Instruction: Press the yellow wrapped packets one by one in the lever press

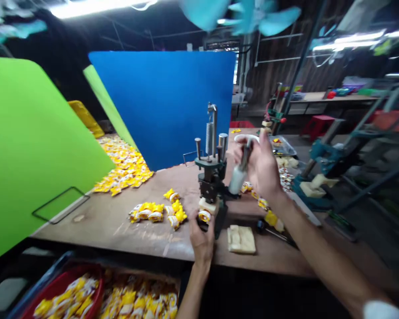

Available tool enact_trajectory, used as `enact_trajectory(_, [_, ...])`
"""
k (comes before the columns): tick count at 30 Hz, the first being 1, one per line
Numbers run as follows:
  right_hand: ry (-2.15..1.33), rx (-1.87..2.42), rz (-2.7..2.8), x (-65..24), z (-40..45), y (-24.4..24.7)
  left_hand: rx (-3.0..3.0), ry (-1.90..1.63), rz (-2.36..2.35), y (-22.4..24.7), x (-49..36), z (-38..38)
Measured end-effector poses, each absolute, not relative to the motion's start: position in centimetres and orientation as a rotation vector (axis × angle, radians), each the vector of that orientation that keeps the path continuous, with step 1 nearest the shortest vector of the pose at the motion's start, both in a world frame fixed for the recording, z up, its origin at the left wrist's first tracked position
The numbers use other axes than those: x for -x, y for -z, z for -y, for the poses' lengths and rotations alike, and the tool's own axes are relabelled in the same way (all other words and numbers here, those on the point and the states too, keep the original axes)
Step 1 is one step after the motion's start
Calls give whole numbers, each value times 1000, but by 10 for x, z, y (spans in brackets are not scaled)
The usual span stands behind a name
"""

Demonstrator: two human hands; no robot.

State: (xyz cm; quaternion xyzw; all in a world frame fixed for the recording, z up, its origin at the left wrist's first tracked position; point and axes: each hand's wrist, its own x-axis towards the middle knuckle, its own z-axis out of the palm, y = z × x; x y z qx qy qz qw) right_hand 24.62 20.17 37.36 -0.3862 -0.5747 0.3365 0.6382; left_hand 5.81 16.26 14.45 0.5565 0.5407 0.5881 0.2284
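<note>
A small hand press point(209, 177) with a spring and upright metal posts stands on the wooden table. My left hand point(202, 241) pinches a small yellow-and-white plastic figure piece point(204, 216) right under the press's pale block point(208, 204). At the press's right side, my right hand point(262, 166) is curled round the metal rod of the lever point(238, 179), which has a whitish grip; motion blurs it. Several similar yellow-and-white pieces point(149, 212) lie left of the press. A cream-coloured block point(241, 239) rests at its front right.
A blue panel point(166, 106) and a green panel point(36, 146) stand behind and left. Many pieces are heaped point(126, 166) between them. Below the table edge are a red basket point(98, 292) and more pieces point(142, 301). A screwdriver-like tool point(272, 231) lies right; another press point(319, 177) stands beyond.
</note>
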Motion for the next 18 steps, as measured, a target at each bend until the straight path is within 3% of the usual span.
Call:
enact_trajectory(3, [-886,1212,1118,-311,-230,-372,-1670,-1607,-1570,-162,-51,-163])
enact_trajectory(9, [-478,1743,1597,-385,-130,-251,-1594,-1660,-1883,-178,24,-141])
enact_trajectory(13, [-559,1884,1846,-410,-93,-192,-1529,-1737,-2142,-160,93,-145])
enact_trajectory(18, [-552,1889,1787,-420,-107,-192,-1614,-1528,-2059,-140,133,-183])
